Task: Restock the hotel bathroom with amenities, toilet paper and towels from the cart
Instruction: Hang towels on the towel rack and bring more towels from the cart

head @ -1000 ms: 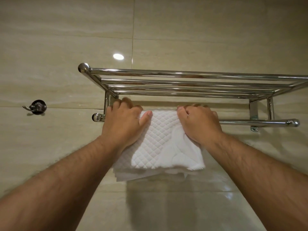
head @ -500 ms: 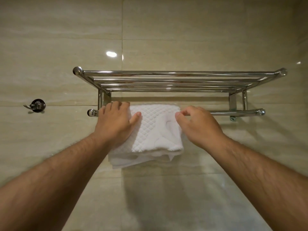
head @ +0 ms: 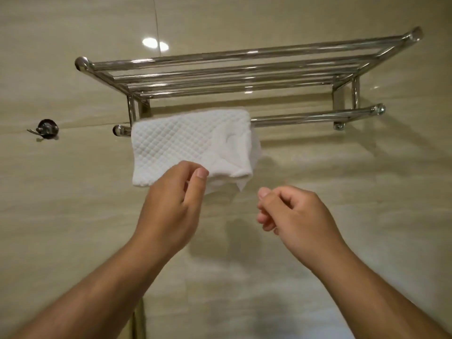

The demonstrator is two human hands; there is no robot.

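Note:
A white quilted towel (head: 186, 143) hangs folded over the lower bar (head: 315, 117) of a chrome towel rack (head: 244, 67) on the tiled wall, at the bar's left end. My left hand (head: 171, 206) is just below the towel's bottom edge, fingers loosely curled and apart, holding nothing. My right hand (head: 293, 216) hovers lower right of the towel, clear of it, fingers half curled and empty. The rack's top shelf of several bars carries nothing.
A dark wall hook (head: 47, 129) is fixed left of the rack. Beige glossy tiles cover the wall, with a ceiling light reflected at the upper left. The right part of the lower bar is bare.
Both hands have let go of the towel and dropped back below it. The towel now hangs on the bar by itself. The view has pulled back and tilted.

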